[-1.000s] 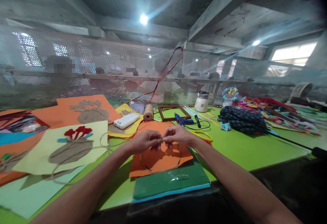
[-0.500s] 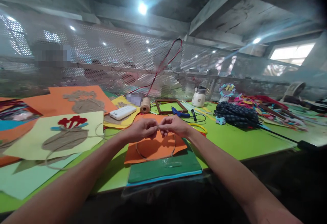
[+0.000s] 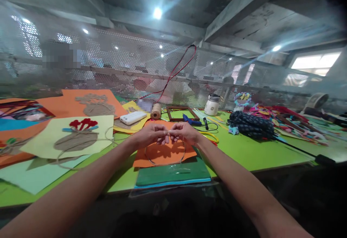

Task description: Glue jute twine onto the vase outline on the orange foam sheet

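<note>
My left hand (image 3: 154, 135) and my right hand (image 3: 184, 134) meet fingertip to fingertip, both closed in a pinch on a thin piece of twine (image 3: 155, 164). The twine hangs below them in a round loop, and a length of it trails left past my forearm. Under the hands lies an orange sheet (image 3: 166, 155), on top of green sheets (image 3: 173, 174) in clear plastic. My fingers hide the spot where the twine ends meet. Just beyond stands a twine spool (image 3: 155, 111).
To the left, a pale yellow sheet (image 3: 40, 142) bears a brown pot with red flowers. Behind are a white power bank (image 3: 133, 118), a brown frame (image 3: 170, 114), a blue glue gun (image 3: 192, 120) and a white bottle (image 3: 212, 106). A dark patterned bundle (image 3: 251, 125) lies right.
The view has shifted slightly, so the table's things sit a little differently in it. Both hands still pinch the twine; their fingers have moved only slightly.
</note>
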Demonstrator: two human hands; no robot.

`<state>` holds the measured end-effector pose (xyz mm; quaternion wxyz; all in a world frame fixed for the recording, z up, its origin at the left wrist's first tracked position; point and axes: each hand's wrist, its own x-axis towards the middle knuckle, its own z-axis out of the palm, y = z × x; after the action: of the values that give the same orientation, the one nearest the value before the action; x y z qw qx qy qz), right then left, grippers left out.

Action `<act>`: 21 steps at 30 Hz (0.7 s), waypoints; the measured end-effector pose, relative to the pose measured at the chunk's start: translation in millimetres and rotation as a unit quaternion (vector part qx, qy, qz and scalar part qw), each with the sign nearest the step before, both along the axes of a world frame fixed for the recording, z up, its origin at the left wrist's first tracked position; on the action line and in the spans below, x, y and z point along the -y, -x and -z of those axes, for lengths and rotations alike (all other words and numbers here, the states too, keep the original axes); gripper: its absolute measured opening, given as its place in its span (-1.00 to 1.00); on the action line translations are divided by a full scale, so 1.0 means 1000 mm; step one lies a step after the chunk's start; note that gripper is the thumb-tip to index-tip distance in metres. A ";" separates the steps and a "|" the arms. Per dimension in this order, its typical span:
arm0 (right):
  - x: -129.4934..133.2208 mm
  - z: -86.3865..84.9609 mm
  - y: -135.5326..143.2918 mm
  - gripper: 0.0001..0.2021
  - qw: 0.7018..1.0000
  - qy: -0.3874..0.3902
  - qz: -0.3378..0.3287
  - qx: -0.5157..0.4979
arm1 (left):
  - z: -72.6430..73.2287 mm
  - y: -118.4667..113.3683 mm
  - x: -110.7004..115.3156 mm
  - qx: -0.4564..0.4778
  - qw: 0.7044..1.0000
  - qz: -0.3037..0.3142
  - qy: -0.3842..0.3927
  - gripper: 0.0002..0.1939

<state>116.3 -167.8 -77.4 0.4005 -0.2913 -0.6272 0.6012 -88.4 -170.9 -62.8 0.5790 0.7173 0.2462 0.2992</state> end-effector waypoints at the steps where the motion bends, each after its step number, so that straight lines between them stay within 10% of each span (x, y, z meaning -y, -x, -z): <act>1: -0.001 0.001 0.000 -0.60 1.000 0.001 -0.004 -0.001 | 0.001 0.000 -0.001 0.004 1.000 -0.002 0.007 -0.76; 21: -0.007 0.010 -0.006 -0.61 0.997 -0.021 -0.066 0.017 | 0.003 -0.002 0.002 0.021 1.000 0.004 0.005 -0.78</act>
<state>122.2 -161.1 -87.1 0.3556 -0.2510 -0.6638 0.6082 -86.7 -172.8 -66.3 0.5888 0.7088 0.2330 0.3109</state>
